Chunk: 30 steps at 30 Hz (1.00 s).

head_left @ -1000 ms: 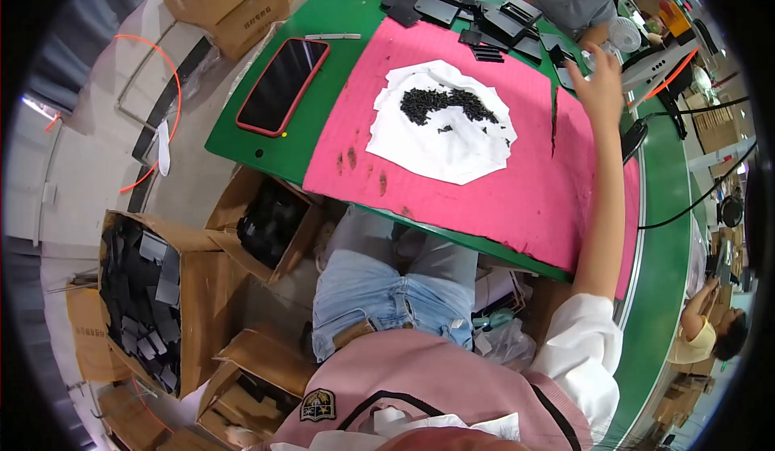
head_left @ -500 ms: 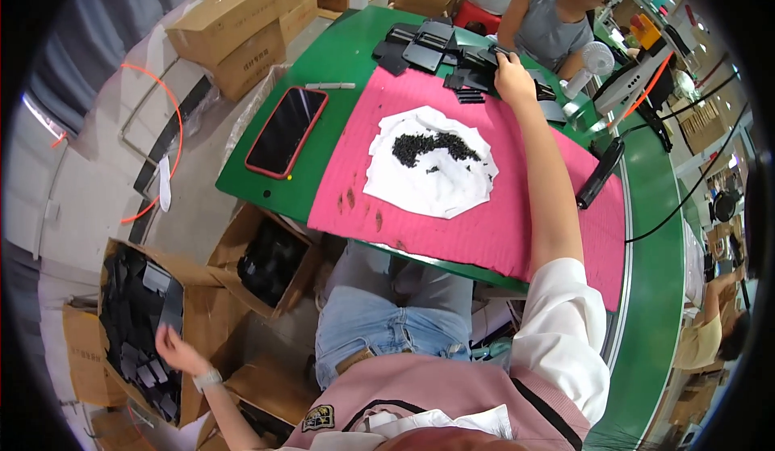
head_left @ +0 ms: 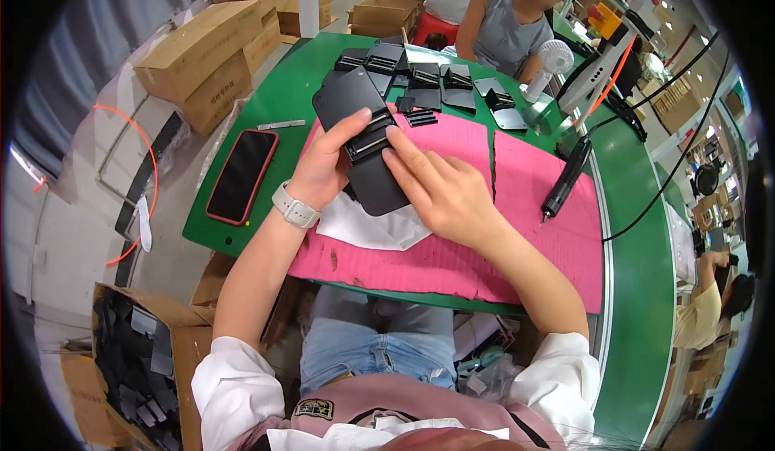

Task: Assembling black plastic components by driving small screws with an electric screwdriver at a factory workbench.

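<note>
Above the pink mat (head_left: 533, 249), a black hinged plate piece (head_left: 375, 186) is held up in both hands. It has a broad flat panel at each end and a ribbed bracket across the middle. My left hand (head_left: 319, 168) grips its left side, the thumb against the bracket. From the right, my right hand (head_left: 452, 197) has its fingertips on the bracket and lower panel. Below lies a white cloth (head_left: 367, 229), mostly covered by the piece and my hands; the small black bits seen on it earlier are hidden.
More black plate pieces (head_left: 458, 96) lie along the table's far side. A corded electric screwdriver (head_left: 569, 176) rests on the mat's right. Left are a red-edged phone (head_left: 242, 176) and a whitish pen-like stick (head_left: 280, 125). A carton (head_left: 190, 362) of black parts stands lower left; a person (head_left: 513, 31) sits opposite.
My left hand has come up from the carton to the table. My right hand has drawn back from the far pieces, and both now hold a black hinged plate piece. The view has shifted.
</note>
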Available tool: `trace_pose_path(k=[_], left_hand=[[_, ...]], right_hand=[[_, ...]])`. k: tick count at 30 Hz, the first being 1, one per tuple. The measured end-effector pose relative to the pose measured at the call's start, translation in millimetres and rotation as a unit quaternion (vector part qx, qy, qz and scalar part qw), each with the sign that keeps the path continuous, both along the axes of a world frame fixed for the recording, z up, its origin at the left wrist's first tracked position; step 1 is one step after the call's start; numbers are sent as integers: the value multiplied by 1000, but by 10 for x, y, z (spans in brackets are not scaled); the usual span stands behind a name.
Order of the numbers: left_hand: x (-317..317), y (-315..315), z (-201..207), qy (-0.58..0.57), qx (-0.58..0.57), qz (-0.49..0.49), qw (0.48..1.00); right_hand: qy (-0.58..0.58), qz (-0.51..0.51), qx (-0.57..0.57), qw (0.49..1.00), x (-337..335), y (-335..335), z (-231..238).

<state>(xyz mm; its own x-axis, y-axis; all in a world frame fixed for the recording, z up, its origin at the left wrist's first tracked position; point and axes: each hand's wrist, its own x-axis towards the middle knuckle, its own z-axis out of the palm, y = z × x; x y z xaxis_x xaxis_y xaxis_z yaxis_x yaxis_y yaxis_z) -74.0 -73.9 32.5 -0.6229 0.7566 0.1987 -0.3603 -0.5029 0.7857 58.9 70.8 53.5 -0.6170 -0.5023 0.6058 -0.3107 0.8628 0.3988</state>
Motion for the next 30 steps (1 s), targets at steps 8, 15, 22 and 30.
trace_pose_path(k=[8, 15, 22, 30], left_hand=[[-272, -8, -268, -46, -109, 163, 979], [-296, -50, -248, -86, -115, 40, 989], [-327, -88, -305, -41, -57, 39, 997], [-210, -65, -239, -6, -112, 3, 994]], right_hand=[[-220, 78, -417, 878, -635, 636, -80], [-240, -178, -88, 950, -1184, 879, -372], [-207, -145, -89, 963, -1071, 902, -285], [-184, 165, -599, 761, -583, 670, -63]])
